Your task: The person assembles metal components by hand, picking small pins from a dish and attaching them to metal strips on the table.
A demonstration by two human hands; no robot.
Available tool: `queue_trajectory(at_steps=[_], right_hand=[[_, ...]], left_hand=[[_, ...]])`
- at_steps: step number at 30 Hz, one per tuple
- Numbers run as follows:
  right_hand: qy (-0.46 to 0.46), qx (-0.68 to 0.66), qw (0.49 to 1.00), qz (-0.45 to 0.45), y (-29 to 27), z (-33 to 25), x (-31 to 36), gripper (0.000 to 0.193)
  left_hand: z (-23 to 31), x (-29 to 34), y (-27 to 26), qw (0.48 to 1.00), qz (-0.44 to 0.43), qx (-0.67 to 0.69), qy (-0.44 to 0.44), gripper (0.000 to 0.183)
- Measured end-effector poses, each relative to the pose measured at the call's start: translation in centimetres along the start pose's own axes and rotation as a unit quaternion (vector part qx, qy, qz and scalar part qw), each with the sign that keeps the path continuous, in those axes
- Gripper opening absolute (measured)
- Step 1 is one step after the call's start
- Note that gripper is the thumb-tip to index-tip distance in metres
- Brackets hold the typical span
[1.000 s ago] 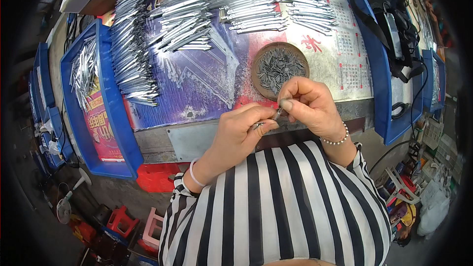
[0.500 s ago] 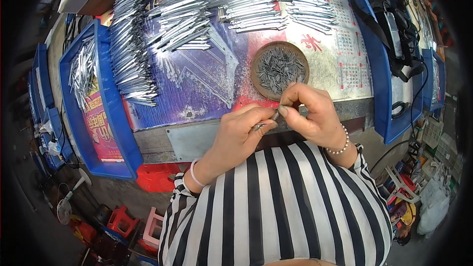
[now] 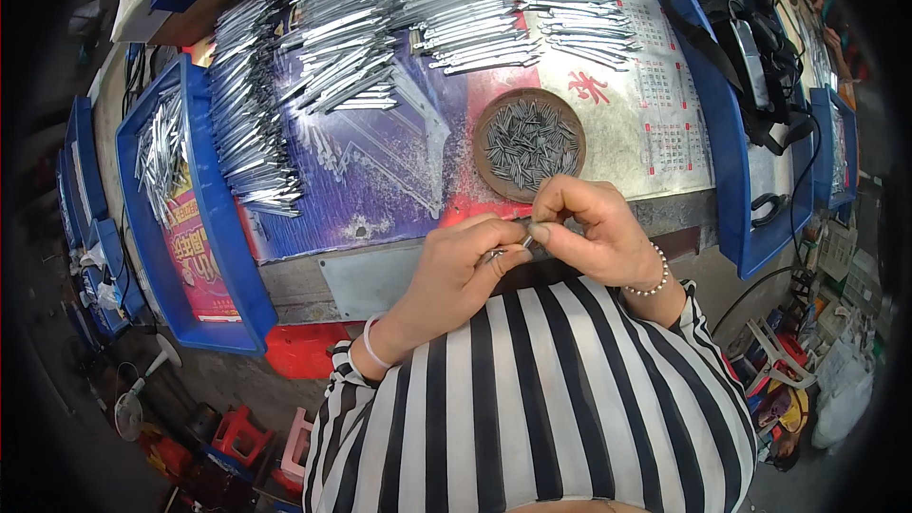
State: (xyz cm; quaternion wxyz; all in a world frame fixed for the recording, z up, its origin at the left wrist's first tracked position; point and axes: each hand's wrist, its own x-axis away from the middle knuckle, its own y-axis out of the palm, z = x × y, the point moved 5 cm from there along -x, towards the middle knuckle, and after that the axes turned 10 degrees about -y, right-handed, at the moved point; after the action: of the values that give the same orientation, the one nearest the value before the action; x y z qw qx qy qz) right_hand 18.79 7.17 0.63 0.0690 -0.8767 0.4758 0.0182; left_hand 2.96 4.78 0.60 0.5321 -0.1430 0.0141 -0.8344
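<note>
The left hand [image 3: 464, 264] and right hand [image 3: 600, 236] pinch a small silvery metal piece [image 3: 494, 255] between fingertips. A round brown bowl [image 3: 482, 163] sits nearby.

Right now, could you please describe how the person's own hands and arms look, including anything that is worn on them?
The left hand and right hand wear no gloves. A thin, pale band circles the left wrist, and a bracelet of light round beads the right. The sleeves are striped black and white, ending on the forearms.
</note>
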Motion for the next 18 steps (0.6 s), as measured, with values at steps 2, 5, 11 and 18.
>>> queue_trajectory(at_steps=[2,5,11,18], right_hand=[[-0.015,0.018,1.000,-0.005,-0.3,-0.1,0.1,0.013],[0.120,-0.221,0.967,0.034,-0.6,1.2,0.9,0.022],[0.089,-0.198,0.968,0.129,-3.3,2.7,2.5,0.020],[0.096,-0.036,0.990,0.094,-3.0,2.4,4.2,0.016]], left_hand=[[0.3,-0.2,0.1,1.000,-0.007,-0.008,0.002,0.016],[1.5,-1.3,-0.3,1.000,-0.006,-0.017,0.005,0.015],[6.0,-8.7,-1.4,0.975,0.051,-0.189,0.107,0.013],[5.5,-22.6,2.9,0.874,0.095,-0.430,0.207,0.012]])
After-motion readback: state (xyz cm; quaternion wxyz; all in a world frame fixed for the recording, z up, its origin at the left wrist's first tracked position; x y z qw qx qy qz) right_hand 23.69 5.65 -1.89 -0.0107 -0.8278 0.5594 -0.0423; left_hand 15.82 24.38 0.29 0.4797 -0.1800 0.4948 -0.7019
